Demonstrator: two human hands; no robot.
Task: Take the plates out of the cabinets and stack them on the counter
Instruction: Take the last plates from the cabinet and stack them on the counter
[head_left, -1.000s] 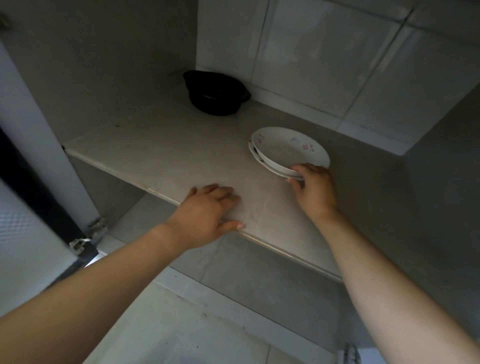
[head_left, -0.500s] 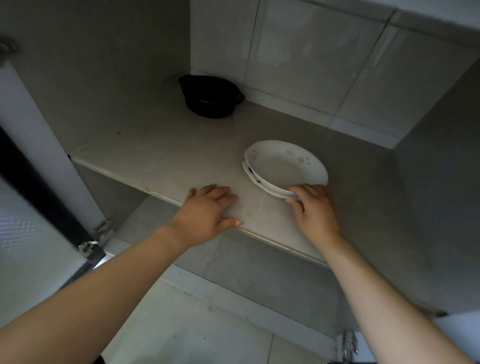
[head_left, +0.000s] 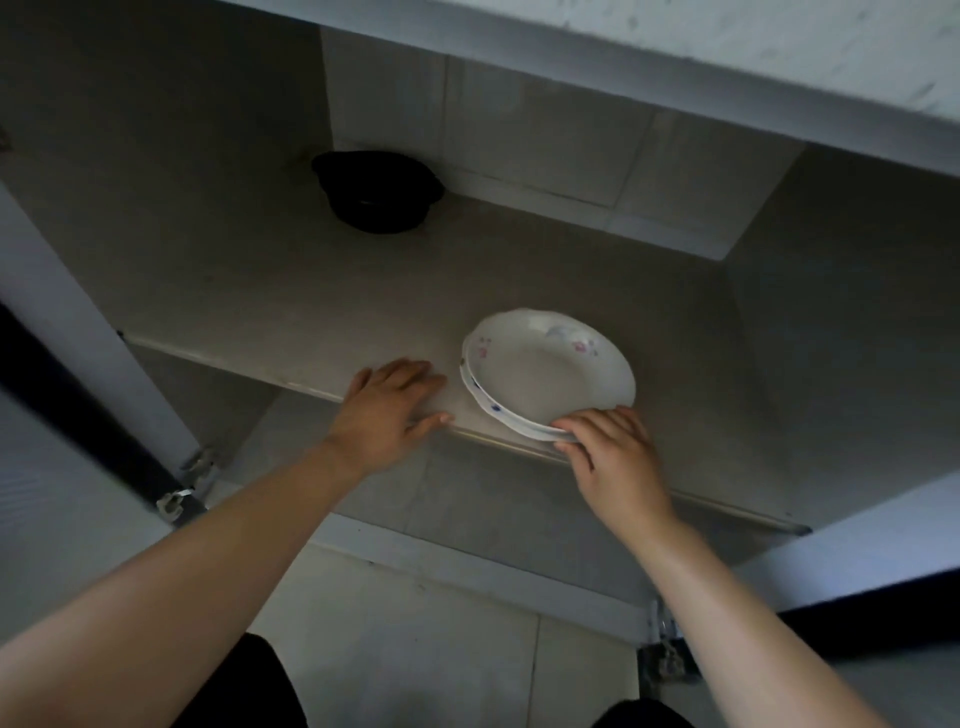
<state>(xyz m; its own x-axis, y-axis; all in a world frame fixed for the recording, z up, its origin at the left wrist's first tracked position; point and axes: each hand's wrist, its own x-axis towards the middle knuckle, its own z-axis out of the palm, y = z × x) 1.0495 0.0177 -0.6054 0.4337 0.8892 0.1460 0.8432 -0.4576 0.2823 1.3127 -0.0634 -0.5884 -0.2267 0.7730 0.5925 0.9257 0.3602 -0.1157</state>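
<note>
A small stack of white plates (head_left: 540, 371) with little flower prints lies on the cabinet shelf (head_left: 291, 312), close to its front edge. My right hand (head_left: 610, 457) grips the near rim of the stack, fingers on top and thumb underneath. My left hand (head_left: 387, 408) rests flat on the shelf's front edge, just left of the plates and apart from them. How many plates are in the stack is hard to tell; at least two rims show.
A black pot (head_left: 376, 189) sits at the back left of the shelf. Cabinet walls close in on both sides, with open doors and hinges (head_left: 184, 483) at the lower left and right. The counter's underside (head_left: 675, 47) hangs overhead.
My right hand has drawn the plate stack toward the shelf's front edge. The left hand has stayed on the edge. The camera has pulled back and tilted up.
</note>
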